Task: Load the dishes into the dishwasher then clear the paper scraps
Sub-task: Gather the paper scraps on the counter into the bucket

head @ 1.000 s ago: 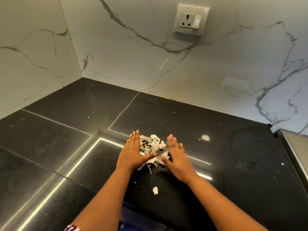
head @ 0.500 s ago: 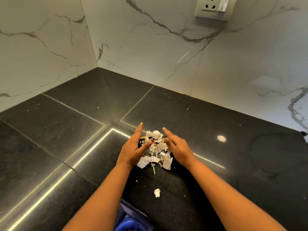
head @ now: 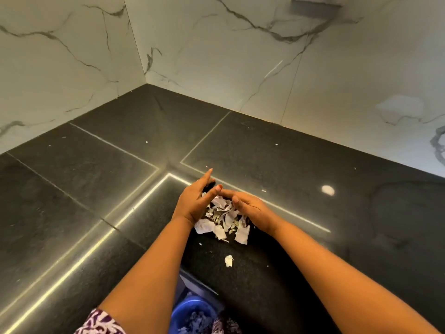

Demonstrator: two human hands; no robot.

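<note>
**Both hands cupped round the scraps**

My left hand (head: 195, 201) stands on edge at centre frame, fingers straight and together, palm against the left side of the scraps (head: 224, 218). My right hand (head: 252, 210) walls in the right side, fingers gently bent, their tips meeting my left fingertips behind the pile. Neither hand pinches or lifts anything. The pile lies on the black counter (head: 96, 189) between my palms, its near edge spilling toward me. One stray scrap (head: 228, 260) lies apart, lower in the frame, outside my hands. Marble wall (head: 216, 56) fills the top. At the bottom edge a blue bin (head: 185, 312) shows between my forearms, and a patterned sleeve (head: 101, 321) sits lower left.
</note>
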